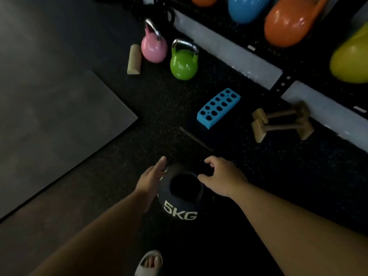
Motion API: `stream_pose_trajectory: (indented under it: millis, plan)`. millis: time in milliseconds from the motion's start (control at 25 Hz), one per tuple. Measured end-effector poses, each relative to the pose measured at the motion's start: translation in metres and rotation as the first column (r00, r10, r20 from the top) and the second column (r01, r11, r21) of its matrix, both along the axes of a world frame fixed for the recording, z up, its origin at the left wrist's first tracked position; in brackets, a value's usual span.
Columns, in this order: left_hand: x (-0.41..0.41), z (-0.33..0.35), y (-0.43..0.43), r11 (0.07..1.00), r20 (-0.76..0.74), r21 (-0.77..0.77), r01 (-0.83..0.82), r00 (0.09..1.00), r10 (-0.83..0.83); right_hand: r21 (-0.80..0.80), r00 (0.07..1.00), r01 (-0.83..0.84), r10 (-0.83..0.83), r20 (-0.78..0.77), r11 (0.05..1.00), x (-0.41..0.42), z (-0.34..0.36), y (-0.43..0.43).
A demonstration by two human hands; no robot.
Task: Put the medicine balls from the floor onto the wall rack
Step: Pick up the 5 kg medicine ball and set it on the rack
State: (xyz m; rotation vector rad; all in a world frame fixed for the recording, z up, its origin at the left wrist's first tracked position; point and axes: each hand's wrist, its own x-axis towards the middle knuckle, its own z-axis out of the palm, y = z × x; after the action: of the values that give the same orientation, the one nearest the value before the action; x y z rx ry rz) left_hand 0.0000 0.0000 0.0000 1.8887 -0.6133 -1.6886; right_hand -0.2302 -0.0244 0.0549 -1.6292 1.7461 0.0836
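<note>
Both your hands are spread and grasp nothing yet: your left hand point(150, 181) lies flat against the left flank of the ball point(180, 198), and your right hand point(223, 177) arches over its far right edge with fingers curled, touching or just short of it. The ball sits on the floor point(258, 186) right before you, near your sandalled foot point(149, 262), with a dark hollow, perhaps a grip recess, on top.

The risk is a slip. The skin looks smooth and the ball is heavy, so a palm-only squeeze could let it drop toward your open-toed foot. A thin stick point(196, 138) lies just beyond it, with a blue block point(219, 107) and wooden bars point(281, 121) farther right, all things to trip on as you head for the rack point(282, 84).

White letters on the near face read "5KG". No brand is legible.
</note>
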Motion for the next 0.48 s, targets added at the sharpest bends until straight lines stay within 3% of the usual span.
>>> stream_pose_trajectory:
  millis: [240, 400, 480]
  plan:
    - [0.007, -0.139, -0.023, 0.99, 0.109, -0.076, -0.12, 0.986, 0.128, -0.032, 0.971, -0.196, 0.189, -0.147, 0.98, 0.046, -0.139, -0.043]
    - [0.013, -0.185, -0.029, 0.99, 0.026, -0.035, -0.139, 0.99, 0.14, 0.057, 0.946, -0.249, 0.256, -0.198, 0.967, 0.061, -0.184, -0.057]
    - [0.013, -0.202, -0.023, 0.989, 0.0, 0.006, -0.145, 0.989, 0.145, 0.024, 0.952, -0.23, 0.231, -0.2, 0.973, 0.063, -0.201, -0.059]
